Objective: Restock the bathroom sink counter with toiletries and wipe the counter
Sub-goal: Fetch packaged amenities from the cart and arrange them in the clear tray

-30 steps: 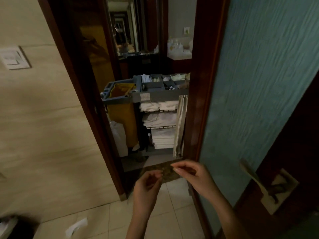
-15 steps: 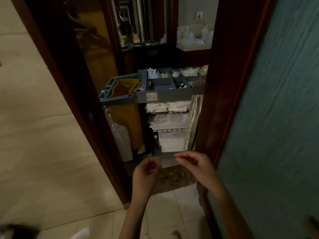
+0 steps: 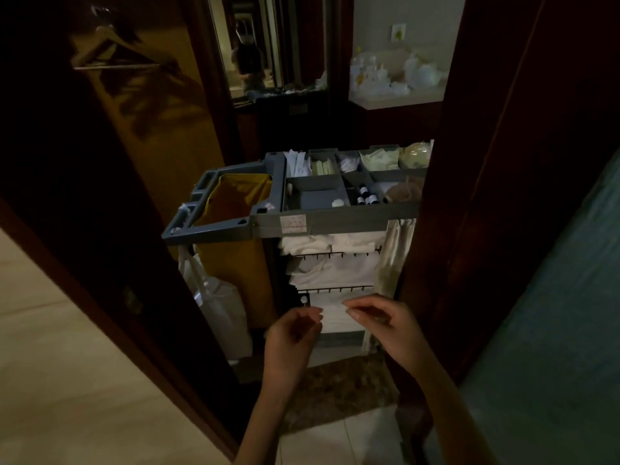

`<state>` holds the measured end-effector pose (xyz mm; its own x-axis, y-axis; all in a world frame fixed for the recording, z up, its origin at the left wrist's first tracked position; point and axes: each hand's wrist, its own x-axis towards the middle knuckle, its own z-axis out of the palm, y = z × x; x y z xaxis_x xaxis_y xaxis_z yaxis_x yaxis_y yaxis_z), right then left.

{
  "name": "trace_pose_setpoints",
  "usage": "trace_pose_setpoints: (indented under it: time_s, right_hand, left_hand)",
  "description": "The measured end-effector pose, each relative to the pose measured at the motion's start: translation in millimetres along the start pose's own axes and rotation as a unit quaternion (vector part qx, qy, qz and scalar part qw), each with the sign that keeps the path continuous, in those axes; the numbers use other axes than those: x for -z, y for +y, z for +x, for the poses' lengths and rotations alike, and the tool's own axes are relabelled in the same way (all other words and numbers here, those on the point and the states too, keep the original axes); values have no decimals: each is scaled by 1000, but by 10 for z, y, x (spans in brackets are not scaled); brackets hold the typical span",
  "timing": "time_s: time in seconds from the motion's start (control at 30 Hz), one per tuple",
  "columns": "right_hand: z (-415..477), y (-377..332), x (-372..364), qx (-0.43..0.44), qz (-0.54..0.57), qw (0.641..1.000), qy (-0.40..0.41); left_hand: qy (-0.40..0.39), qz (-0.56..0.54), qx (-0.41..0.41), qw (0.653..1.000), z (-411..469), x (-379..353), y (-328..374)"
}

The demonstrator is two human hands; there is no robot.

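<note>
Head view: both hands hang low in front of the housekeeping cart (image 3: 335, 224), which stands in the doorway. Left grip (image 3: 295, 330) has loosely curled fingers with nothing visible in it. Right grip (image 3: 382, 318) has thumb and forefinger tips close together; too dark, so we cannot tell whether they pinch anything.

Toiletries sit in the cart's top tray (image 3: 315, 191). Small dark bottles (image 3: 365, 198) stand upright in a front-row compartment right of centre, and pale sachets (image 3: 380, 159) fill the back row. The sink bench is not in view.

Key relation — the tray is above and ahead of both grips, its long axis running left-right across our view. The bottles are almost straight up from the right grip and well to the right of the left one, so the right is nearer.

We judge this as the fetch-stock step, early in the task. The reach likely has to clear the tray's front rim and come down on the bottles from above. The door frame (image 3: 469, 162) hides the tray's right end — watch that side.
</note>
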<state>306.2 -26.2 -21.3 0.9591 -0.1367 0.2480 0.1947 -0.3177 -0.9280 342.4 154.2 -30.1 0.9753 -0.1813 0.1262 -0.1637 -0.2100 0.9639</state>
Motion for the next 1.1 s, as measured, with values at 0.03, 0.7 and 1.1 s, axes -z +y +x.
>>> trace_pose_setpoints:
  time_s: [0.03,0.7,1.1]
  right_hand:
    - [46,58,9,-3,-2,1000,-3]
    - [2252,491,38,-105,0,989,106]
    - [4064,801,-295,-62,-19,994,91]
  left_hand:
    - [-4,3,4,1000,62,-22,-47]
    - [-91,-52,3,995,2660,-294,-131]
    - [-96,-12,-16,995,4510,-19,-316]
